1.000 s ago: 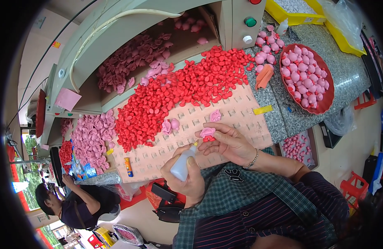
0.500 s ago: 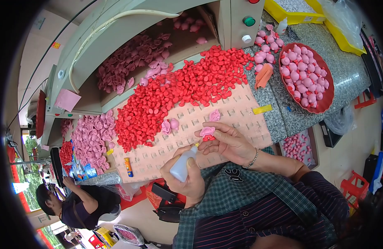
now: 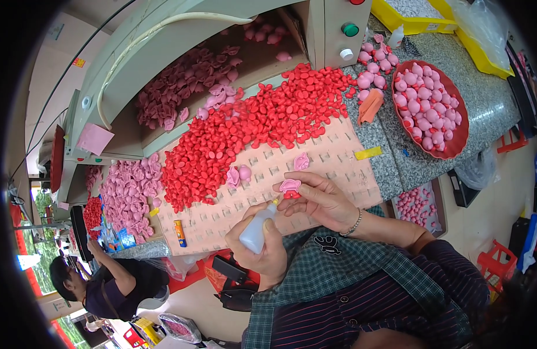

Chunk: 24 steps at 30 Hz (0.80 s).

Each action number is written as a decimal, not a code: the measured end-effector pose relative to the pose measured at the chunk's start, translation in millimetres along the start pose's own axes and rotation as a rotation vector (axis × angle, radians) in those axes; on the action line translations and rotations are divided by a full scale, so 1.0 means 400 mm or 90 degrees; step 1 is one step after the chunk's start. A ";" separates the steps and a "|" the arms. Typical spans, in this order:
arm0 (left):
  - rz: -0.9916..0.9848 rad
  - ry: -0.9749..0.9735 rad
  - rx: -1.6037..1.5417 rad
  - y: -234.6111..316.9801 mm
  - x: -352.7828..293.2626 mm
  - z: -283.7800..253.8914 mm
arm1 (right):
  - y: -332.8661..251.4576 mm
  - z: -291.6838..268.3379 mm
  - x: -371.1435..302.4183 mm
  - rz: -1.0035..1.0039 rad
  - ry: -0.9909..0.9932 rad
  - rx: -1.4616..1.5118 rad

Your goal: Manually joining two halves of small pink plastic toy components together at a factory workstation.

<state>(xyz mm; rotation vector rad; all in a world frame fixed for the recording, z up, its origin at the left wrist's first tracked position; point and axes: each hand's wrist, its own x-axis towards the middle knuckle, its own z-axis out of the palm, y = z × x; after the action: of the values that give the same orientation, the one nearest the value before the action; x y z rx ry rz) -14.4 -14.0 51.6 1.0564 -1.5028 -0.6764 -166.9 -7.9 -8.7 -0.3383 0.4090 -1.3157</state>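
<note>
In the head view, we've got the left hand (image 3: 268, 259) wrapped round a squeeze bottle (image 3: 254, 234), a bit below the centre of the frame, with its yellowish nozzle (image 3: 274, 202) aimed up. Right of that, the right hand (image 3: 325, 205) is pinching a frilly pink piece (image 3: 290, 185) between thumb and fingers near mid-frame, with a red piece (image 3: 292, 194) just under it. We can't tell if the nozzle touches either one.

What could go wrong? We'd say too hard a squeeze is the big one: liquid could run onto the fingertips. The pinch is on something small too, so a slip or a nudge from the nozzle might skew the two pieces.

Materials-wise, the bottle looks like soft, cloudy plastic. The pink piece is thin and ruffled, maybe rubbery. The red bits (image 3: 239, 128) heaped across the upper middle are smooth and bean-like, on a flat peach mat (image 3: 349, 168) with little rectangular marks. Upper right, a scalloped red bowl (image 3: 466, 129) holds roundish pink pieces (image 3: 422, 110).
</note>
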 end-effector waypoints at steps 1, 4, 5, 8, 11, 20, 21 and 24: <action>0.000 0.000 0.000 0.000 0.000 0.000 | 0.000 0.000 0.000 0.002 0.004 -0.007; -0.004 0.002 -0.002 0.000 0.000 0.001 | -0.001 0.002 0.001 -0.004 -0.001 -0.011; 0.002 -0.002 0.001 0.002 0.001 0.001 | 0.000 0.000 0.001 -0.004 -0.001 -0.011; 0.006 -0.009 -0.002 0.003 0.002 0.001 | 0.003 -0.005 0.003 -0.002 -0.004 -0.002; 0.001 -0.013 -0.003 0.009 0.004 0.002 | 0.002 -0.006 0.004 -0.001 -0.002 0.003; -0.036 0.048 -0.066 0.005 0.001 0.011 | -0.008 0.000 0.002 0.018 0.002 0.046; -0.067 0.080 -0.117 0.000 0.000 0.015 | -0.009 0.001 0.001 0.020 0.000 0.058; -0.150 0.101 -0.216 -0.010 -0.001 0.024 | -0.005 0.002 0.000 0.025 -0.005 0.092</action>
<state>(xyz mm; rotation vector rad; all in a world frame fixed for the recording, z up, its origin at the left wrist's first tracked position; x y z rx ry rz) -22.7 -16.8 46.0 1.0042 -1.0901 -0.9530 -168.1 -8.3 -7.1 -0.2131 0.3099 -1.2975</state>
